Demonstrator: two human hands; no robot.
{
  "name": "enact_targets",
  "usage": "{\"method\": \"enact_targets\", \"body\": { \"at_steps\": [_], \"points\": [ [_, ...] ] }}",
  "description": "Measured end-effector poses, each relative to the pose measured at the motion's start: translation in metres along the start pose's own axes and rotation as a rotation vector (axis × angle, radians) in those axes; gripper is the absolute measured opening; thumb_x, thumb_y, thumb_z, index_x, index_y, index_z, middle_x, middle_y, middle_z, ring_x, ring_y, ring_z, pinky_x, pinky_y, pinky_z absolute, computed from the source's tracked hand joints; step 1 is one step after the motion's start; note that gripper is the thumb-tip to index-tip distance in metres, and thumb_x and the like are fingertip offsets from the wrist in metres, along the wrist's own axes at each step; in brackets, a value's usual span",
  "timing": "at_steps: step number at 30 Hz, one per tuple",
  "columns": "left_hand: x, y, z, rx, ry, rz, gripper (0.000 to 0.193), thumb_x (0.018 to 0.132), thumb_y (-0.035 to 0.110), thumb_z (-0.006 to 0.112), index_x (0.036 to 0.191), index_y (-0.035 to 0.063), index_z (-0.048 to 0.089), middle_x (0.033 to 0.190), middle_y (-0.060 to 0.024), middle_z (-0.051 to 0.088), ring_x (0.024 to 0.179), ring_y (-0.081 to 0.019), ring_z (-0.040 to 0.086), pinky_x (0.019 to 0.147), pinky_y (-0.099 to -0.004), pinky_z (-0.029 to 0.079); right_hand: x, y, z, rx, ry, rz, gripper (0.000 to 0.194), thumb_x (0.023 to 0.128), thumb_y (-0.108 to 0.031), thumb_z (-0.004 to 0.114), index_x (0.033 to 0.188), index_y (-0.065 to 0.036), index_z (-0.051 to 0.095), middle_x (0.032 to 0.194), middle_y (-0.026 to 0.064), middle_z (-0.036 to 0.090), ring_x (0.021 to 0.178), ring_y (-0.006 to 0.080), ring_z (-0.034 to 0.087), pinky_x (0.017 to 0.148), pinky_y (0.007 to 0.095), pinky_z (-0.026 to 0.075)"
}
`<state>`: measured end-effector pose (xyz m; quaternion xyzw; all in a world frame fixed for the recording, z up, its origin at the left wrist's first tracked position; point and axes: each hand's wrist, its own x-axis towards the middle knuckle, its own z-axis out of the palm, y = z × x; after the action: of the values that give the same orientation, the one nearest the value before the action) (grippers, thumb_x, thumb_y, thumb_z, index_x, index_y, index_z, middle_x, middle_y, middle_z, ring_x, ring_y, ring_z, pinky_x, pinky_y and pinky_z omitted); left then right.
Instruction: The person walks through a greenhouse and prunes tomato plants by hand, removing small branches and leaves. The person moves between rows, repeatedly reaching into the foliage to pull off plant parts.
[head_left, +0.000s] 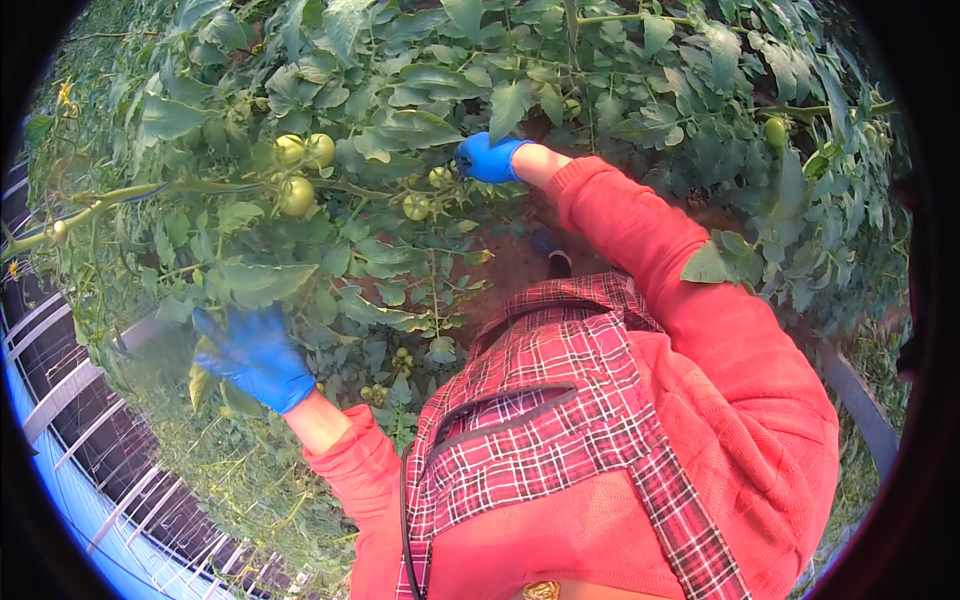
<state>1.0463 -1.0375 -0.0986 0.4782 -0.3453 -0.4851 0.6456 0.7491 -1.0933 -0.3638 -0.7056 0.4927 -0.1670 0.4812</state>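
Observation:
My left hand (262, 361), in a blue glove, is blurred, its fingers spread among tomato leaves at lower left; I see nothing held in it. Farther up, my right hand (489, 157), also blue-gloved, has its fingers bent beside a small green tomato (440, 177). Leaves and the glove itself hide the fingertips, so a grip cannot be made out. Another green tomato (416, 206) hangs just below on the same truss. Larger pale green tomatoes (298, 196) cluster to the left, by a thick bare tomato stem (112, 199).
Dense tomato foliage (420, 82) surrounds both arms. Small green fruits (373, 394) hang low near my plaid apron (540, 420). A shoe (544, 241) shows on the soil. Pale structural bars (64, 401) curve along the left rim. A leaf (709, 264) lies against my right sleeve (637, 217).

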Motion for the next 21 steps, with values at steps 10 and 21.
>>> {"method": "enact_targets", "body": {
  "at_steps": [10,21],
  "points": [
    [0.006,0.000,-0.019,-0.171,-0.288,-0.092,0.058,0.090,0.059,0.041,0.134,0.0218,0.048,0.139,-0.0192,0.041,0.132,-0.0403,0.031,0.104,-0.0552,0.032,0.025,0.057,0.083,1.084,0.289,0.316,0.020,0.085,-0.015,0.057,0.100,-0.005,0.064,0.082,0.0057,0.062,0.066,0.0155,0.057,0.057,0.0303,0.047],
    [0.017,0.002,-0.035,-0.213,-0.410,-0.118,0.059,0.091,0.059,0.038,0.137,0.0211,0.046,0.146,-0.0216,0.032,0.137,-0.0421,0.023,0.106,-0.0571,0.027,0.014,0.015,0.043,1.449,-0.176,0.246,0.029,0.084,-0.029,0.066,0.103,-0.007,0.064,0.086,0.0028,0.061,0.068,0.0134,0.055,0.062,0.0270,0.047]
  ]
}}
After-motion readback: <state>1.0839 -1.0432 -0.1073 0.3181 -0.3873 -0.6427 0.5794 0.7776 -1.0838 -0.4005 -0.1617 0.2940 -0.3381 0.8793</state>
